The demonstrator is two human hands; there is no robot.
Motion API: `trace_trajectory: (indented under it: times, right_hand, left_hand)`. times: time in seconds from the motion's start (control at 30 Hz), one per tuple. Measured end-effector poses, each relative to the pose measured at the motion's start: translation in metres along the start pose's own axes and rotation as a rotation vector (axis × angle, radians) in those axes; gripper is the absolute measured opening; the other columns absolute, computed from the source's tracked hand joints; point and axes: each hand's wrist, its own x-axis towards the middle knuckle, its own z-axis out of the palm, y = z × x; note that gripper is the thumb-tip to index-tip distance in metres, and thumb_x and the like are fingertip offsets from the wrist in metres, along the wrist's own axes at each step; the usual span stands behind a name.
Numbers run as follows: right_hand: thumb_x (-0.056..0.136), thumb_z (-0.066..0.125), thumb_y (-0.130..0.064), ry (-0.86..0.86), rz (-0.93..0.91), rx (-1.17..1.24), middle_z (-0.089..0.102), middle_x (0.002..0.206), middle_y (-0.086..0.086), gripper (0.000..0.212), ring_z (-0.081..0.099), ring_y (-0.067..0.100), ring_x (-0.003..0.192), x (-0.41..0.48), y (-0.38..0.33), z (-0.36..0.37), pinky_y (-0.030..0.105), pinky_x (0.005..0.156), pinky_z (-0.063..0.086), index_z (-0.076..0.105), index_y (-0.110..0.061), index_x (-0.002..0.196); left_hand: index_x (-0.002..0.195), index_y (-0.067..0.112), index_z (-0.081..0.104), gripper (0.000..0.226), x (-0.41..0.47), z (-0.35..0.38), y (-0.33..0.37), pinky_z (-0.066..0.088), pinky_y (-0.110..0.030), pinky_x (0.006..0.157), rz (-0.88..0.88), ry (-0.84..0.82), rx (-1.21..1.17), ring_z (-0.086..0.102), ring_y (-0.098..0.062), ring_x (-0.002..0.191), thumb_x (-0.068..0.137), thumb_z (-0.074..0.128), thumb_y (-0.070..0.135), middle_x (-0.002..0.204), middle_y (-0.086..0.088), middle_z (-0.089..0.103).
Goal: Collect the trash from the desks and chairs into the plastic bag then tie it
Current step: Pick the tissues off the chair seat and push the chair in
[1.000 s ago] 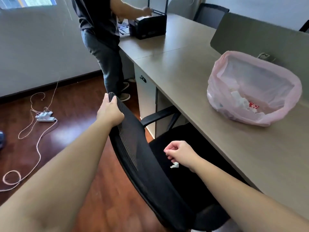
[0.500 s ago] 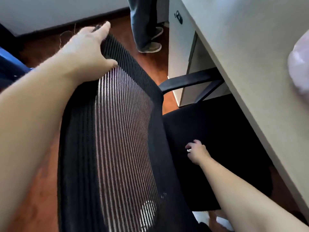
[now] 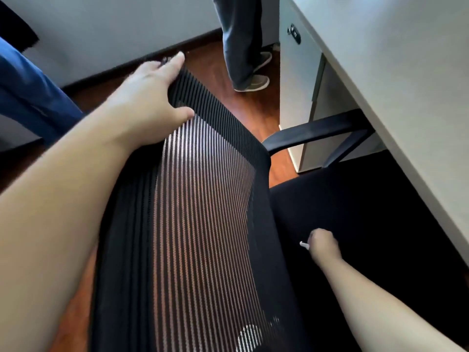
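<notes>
A black mesh office chair (image 3: pixel 203 212) fills the middle of the view, its seat (image 3: pixel 368 212) tucked under the grey desk (image 3: pixel 406 85). My left hand (image 3: pixel 149 102) grips the top edge of the chair's backrest. Down at the seat, my right hand (image 3: pixel 323 243) is closed on a small white scrap of trash (image 3: pixel 304 245), which pokes out on the left of the fingers. The pink plastic bag is out of the frame.
Another person's legs and shoes (image 3: pixel 243 47) stand on the wooden floor beside the desk's drawer unit (image 3: pixel 299 85). The chair's armrest (image 3: pixel 317 130) reaches under the desk. Something blue (image 3: pixel 30 92) is at the far left.
My head has tilted down, so the bag and desk top left the view. My right hand has gone lower on the seat and closed on the white scrap. The left hand stays on the backrest.
</notes>
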Motion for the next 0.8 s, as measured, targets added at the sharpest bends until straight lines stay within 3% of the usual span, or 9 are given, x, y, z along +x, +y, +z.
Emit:
trace_trajectory:
  times: [0.1,0.17,0.27,0.37,0.47,0.6,0.63,0.7,0.8]
  right_hand:
    - [0.088,0.066,-0.028,0.063,-0.042,0.148,0.070,0.098,0.009,0.020,0.063,0.025,0.078,-0.027,-0.013,-0.030,0.027,0.068,0.050,0.070,-0.008,0.092]
    - [0.087,0.067,-0.031,0.115,-0.110,0.198,0.067,0.096,0.009,0.024,0.065,0.027,0.085,-0.051,-0.024,-0.059,0.027,0.073,0.053,0.072,-0.008,0.089]
    - [0.090,0.060,-0.014,0.299,-0.236,0.415,0.059,0.094,0.010,0.018,0.062,0.027,0.088,-0.088,-0.036,-0.108,0.027,0.075,0.051,0.071,0.000,0.087]
    - [0.090,0.054,-0.003,0.613,-0.329,0.604,0.056,0.089,0.003,0.015,0.056,0.017,0.081,-0.135,-0.030,-0.173,0.009,0.063,0.035,0.069,-0.001,0.087]
    - [0.086,0.061,-0.001,1.002,-0.395,0.670,0.062,0.085,0.012,0.009,0.058,0.024,0.074,-0.164,-0.014,-0.240,0.015,0.066,0.036,0.070,0.001,0.085]
    - [0.076,0.061,0.006,1.484,-0.216,0.700,0.065,0.079,0.023,0.010,0.061,0.037,0.076,-0.190,0.058,-0.327,0.025,0.070,0.037,0.070,0.004,0.079]
    - [0.077,0.059,0.006,1.518,-0.146,0.713,0.065,0.083,0.024,0.013,0.062,0.038,0.080,-0.194,0.082,-0.345,0.026,0.073,0.038,0.071,0.004,0.083]
    - [0.083,0.056,0.001,1.431,-0.002,0.740,0.065,0.101,0.024,0.021,0.061,0.038,0.095,-0.196,0.124,-0.368,0.027,0.084,0.040,0.071,0.002,0.098]
    - [0.090,0.057,-0.014,0.998,0.140,0.623,0.044,0.146,0.011,0.042,0.042,0.031,0.133,-0.192,0.168,-0.375,0.032,0.111,0.031,0.056,-0.014,0.132]
  left_hand:
    - [0.152,0.030,0.012,0.081,-0.004,0.002,0.003,0.019,-0.032,0.116,-0.004,-0.009,-0.066,0.022,-0.023,0.144,0.088,0.061,0.034,0.158,-0.004,0.018]
    - [0.152,0.029,0.012,0.080,-0.008,0.004,0.003,0.022,-0.035,0.115,0.002,-0.015,-0.081,0.024,-0.025,0.144,0.089,0.060,0.032,0.158,-0.006,0.016]
    - [0.152,0.028,0.009,0.078,-0.013,0.003,0.001,0.028,-0.041,0.113,-0.019,-0.032,-0.048,0.026,-0.031,0.142,0.090,0.057,0.031,0.160,-0.008,0.009]
    - [0.152,0.027,0.010,0.078,-0.021,-0.004,0.001,0.034,-0.047,0.107,0.004,-0.028,0.002,0.030,-0.034,0.140,0.090,0.056,0.034,0.161,-0.005,0.000]
    - [0.153,0.025,0.011,0.077,-0.025,-0.001,-0.010,0.038,-0.046,0.105,-0.021,-0.031,0.051,0.030,-0.030,0.140,0.091,0.054,0.037,0.161,-0.002,-0.005]
    - [0.152,0.027,0.009,0.076,-0.020,-0.006,-0.013,0.036,-0.044,0.106,-0.050,-0.032,0.036,0.031,-0.030,0.140,0.091,0.053,0.038,0.161,0.000,-0.005]
    - [0.152,0.027,0.009,0.077,-0.016,-0.006,-0.010,0.036,-0.044,0.106,-0.047,-0.032,0.018,0.031,-0.031,0.139,0.091,0.054,0.038,0.161,0.000,-0.005]
    - [0.152,0.026,0.011,0.079,-0.009,-0.004,-0.005,0.036,-0.045,0.108,-0.031,-0.039,-0.014,0.033,-0.033,0.138,0.089,0.057,0.036,0.161,-0.002,-0.003]
    - [0.152,0.027,0.012,0.081,0.000,-0.003,0.003,0.035,-0.046,0.109,-0.034,-0.045,-0.050,0.033,-0.034,0.138,0.088,0.060,0.034,0.161,-0.003,-0.001]
